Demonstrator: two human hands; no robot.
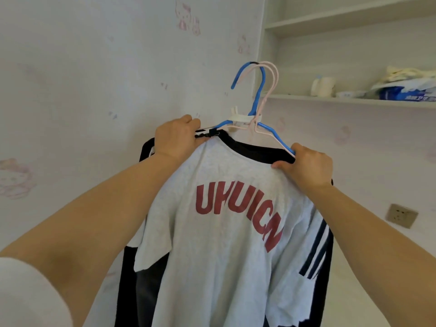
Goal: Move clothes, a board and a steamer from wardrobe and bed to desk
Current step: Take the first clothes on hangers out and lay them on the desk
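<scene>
shelf: wall shelf (330,98) upper right holds a white cup (322,86), a small bowl (348,93), a blue-and-white plastic pack (405,90) with pale cloth on top
upper shelf: second board (349,16) above it, contents out of view
hangers: blue hanger (259,90) and pink hanger (271,86) bunched together, hooks up, in front of a white wall hook (240,118); can't tell if they hang on it
clothes: grey T-shirt (224,256) with red letters on the hangers, front-most; dark garment (323,267) with white side stripes behind it; all held up against the wallpapered wall, not on a desk
clip: black plastic clip (208,133) at the collar, just beside left fingers
left hand (175,138): fingers curled round the left hanger shoulder and shirt collar
right hand (309,165): fingers curled, thumb pinching the right hanger end and shirt shoulder
wall: socket plate (401,215) lower right, well apart from the clothes
</scene>
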